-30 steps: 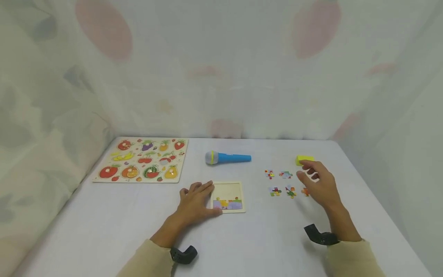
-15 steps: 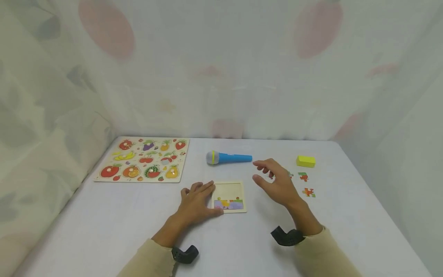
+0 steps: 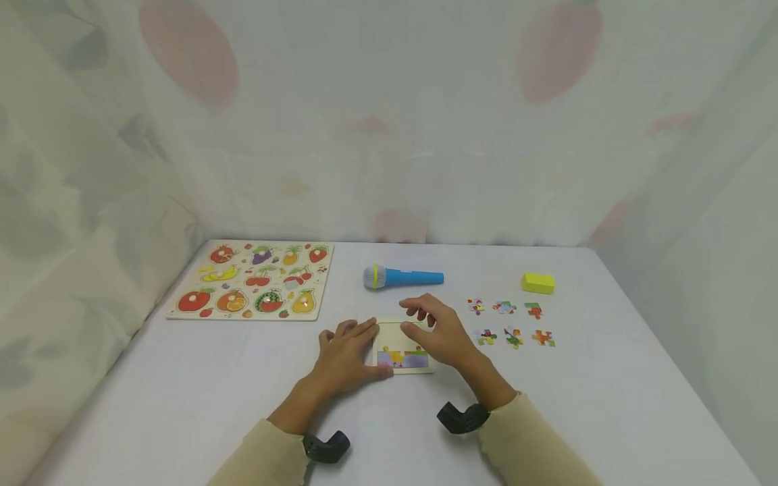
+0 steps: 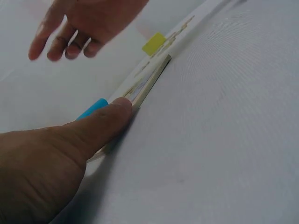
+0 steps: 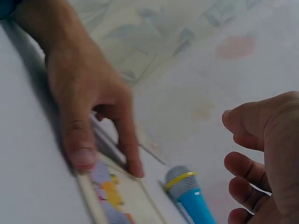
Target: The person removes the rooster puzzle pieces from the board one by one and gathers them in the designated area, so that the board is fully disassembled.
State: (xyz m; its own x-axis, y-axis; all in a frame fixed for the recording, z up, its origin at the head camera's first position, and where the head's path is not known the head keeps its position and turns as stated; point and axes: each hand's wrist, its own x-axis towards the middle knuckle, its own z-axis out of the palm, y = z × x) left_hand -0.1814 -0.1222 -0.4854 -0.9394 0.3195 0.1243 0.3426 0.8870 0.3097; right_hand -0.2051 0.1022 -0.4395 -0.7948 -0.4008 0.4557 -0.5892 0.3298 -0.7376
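While a white, finely textured tabletop spreads out before us, two hands meet at a small jigsaw frame.

Nearest us are beige sleeves [image 3: 258, 455]; beyond them the left hand [image 3: 343, 361] rests thumb and fingertips, spread wide, on the left side of the flat, pale, square frame [image 3: 392, 331], its near row filled with interlocked pieces. The right hand [image 3: 444, 334] hovers over the frame's right side, fingers loosely curved, thumb parted from them. To the right we see six knobbly loose jigsaw pieces [image 3: 513, 337]. Farther back lie a glossy fruit peg board [image 3: 243, 319], a tapered blue toy microphone [image 3: 404, 277] with a mesh head and a yellow block [image 3: 537, 283]; behind, soft pink-blotched curtains [image 3: 389, 169] enclose us.
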